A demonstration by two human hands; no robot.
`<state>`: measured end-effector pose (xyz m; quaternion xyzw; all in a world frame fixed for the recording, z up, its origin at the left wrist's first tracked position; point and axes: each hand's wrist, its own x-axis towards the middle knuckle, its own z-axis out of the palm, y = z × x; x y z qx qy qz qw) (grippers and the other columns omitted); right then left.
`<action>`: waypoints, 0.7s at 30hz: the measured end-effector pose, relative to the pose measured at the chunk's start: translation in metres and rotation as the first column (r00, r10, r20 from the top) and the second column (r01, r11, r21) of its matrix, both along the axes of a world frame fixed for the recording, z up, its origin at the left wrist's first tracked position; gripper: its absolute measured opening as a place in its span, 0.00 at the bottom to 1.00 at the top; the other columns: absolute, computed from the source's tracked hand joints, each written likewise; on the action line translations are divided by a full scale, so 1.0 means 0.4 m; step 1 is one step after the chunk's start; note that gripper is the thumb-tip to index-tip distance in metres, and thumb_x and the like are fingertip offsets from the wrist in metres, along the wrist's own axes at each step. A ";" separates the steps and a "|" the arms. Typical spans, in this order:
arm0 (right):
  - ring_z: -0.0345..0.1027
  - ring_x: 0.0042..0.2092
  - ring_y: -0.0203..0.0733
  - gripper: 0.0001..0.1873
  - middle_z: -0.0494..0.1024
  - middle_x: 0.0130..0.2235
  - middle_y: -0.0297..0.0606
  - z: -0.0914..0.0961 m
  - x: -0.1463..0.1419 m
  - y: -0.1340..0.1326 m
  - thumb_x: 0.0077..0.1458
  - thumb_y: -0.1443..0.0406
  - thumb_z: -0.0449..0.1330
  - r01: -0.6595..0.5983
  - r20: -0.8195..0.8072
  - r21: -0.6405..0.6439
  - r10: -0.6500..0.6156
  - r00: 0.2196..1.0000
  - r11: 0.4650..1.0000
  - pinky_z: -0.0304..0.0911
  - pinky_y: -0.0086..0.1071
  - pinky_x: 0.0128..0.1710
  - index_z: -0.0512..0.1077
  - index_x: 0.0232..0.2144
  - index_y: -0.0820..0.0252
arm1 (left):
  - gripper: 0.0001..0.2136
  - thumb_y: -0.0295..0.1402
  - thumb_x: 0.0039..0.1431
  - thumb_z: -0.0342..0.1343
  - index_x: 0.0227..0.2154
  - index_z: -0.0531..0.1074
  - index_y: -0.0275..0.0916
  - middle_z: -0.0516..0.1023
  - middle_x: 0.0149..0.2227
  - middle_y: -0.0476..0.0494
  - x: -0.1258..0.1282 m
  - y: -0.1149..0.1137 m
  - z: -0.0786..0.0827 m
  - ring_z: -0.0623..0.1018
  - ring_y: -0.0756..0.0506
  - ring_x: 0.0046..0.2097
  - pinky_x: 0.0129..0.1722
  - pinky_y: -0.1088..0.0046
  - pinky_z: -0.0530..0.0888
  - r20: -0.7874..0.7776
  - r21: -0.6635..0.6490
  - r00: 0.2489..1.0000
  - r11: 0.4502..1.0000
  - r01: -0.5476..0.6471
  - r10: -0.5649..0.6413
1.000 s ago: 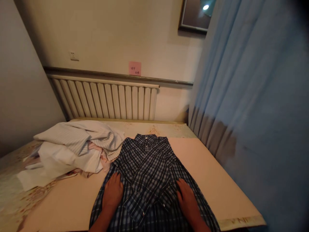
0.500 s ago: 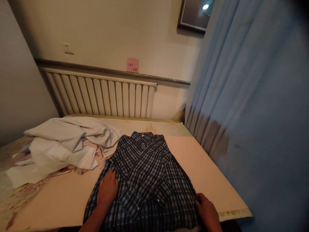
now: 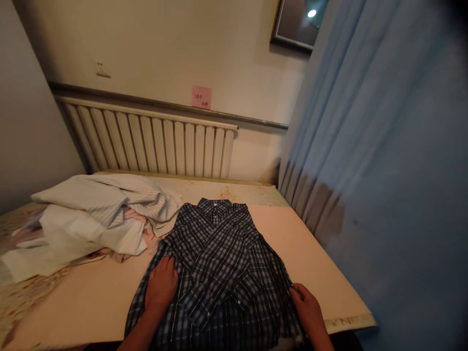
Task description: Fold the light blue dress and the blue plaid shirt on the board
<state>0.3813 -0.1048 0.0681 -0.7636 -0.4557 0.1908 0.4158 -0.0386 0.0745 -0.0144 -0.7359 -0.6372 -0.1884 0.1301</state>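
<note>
A dark plaid long-sleeved shirt [image 3: 219, 253] lies spread in front of me, its collar pointing away. Both sleeves are folded across its front, with the cuffs near the middle. My left hand [image 3: 161, 282] rests on the left side of the shirt, palm down, fingers forward and lying on the cloth. At the shirt's right edge, my right hand [image 3: 306, 304] pinches the fabric between thumb and fingers. The hem runs out of view at the bottom.
A heap of pale clothes [image 3: 91, 219] lies to the left on the table [image 3: 314, 263]. Behind stands a radiator [image 3: 157, 141] below a pink note [image 3: 202, 97] on the wall. A blue curtain [image 3: 395, 170] hangs along the right side.
My right hand has shifted slightly up and to the left, drawing the shirt's right edge inward. The left hand stays almost where it was.
</note>
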 end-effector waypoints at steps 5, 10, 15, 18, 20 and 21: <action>0.71 0.33 0.42 0.15 0.77 0.29 0.35 0.110 -0.159 0.051 0.53 0.55 0.50 -0.190 0.043 0.088 0.187 0.981 0.978 0.64 0.30 0.35 0.71 0.28 0.56 | 0.19 0.27 0.59 0.43 0.52 0.69 0.31 0.71 0.56 0.32 0.003 -0.004 0.002 0.68 0.39 0.59 0.57 0.60 0.64 0.004 -0.008 1.000 1.000 -0.008 0.008; 0.73 0.36 0.40 0.13 0.79 0.33 0.36 0.057 -0.377 0.088 0.56 0.66 0.49 -0.408 0.206 -0.046 0.408 0.889 0.912 0.63 0.29 0.37 0.74 0.35 0.56 | 0.19 0.28 0.59 0.43 0.52 0.69 0.31 0.71 0.56 0.33 0.005 -0.008 0.004 0.67 0.39 0.60 0.58 0.61 0.63 0.010 -0.007 1.000 1.000 -0.016 0.016; 0.75 0.40 0.43 0.13 0.81 0.37 0.38 -0.053 -0.521 0.096 0.54 0.70 0.55 -0.474 0.299 -0.402 0.601 0.741 0.784 0.63 0.28 0.37 0.73 0.40 0.54 | 0.20 0.28 0.60 0.43 0.51 0.70 0.30 0.72 0.56 0.33 0.004 -0.010 0.003 0.68 0.38 0.59 0.57 0.61 0.63 0.010 0.013 1.000 1.000 -0.013 0.013; 0.75 0.41 0.43 0.14 0.81 0.39 0.38 -0.072 -0.535 0.093 0.53 0.70 0.57 -0.485 0.268 -0.480 0.649 0.712 0.731 0.62 0.28 0.38 0.72 0.43 0.54 | 0.20 0.27 0.60 0.43 0.51 0.70 0.29 0.71 0.56 0.32 0.003 -0.008 -0.001 0.68 0.38 0.59 0.57 0.61 0.63 0.013 0.012 1.000 1.000 -0.011 0.011; 0.75 0.43 0.43 0.15 0.81 0.40 0.38 -0.066 -0.530 0.091 0.54 0.69 0.56 -0.494 0.264 -0.488 0.661 0.702 0.720 0.62 0.28 0.39 0.72 0.44 0.54 | 0.20 0.28 0.60 0.43 0.52 0.70 0.30 0.71 0.56 0.32 0.004 -0.007 -0.001 0.68 0.38 0.59 0.57 0.60 0.63 0.017 0.007 1.000 1.000 -0.004 0.004; 0.75 0.44 0.44 0.15 0.81 0.41 0.38 -0.061 -0.527 0.089 0.54 0.69 0.56 -0.499 0.262 -0.489 0.667 0.698 0.715 0.62 0.28 0.39 0.72 0.44 0.54 | 0.20 0.28 0.60 0.43 0.52 0.70 0.30 0.71 0.56 0.32 0.004 -0.007 -0.001 0.68 0.38 0.59 0.57 0.60 0.63 0.020 0.004 1.000 1.000 -0.003 0.003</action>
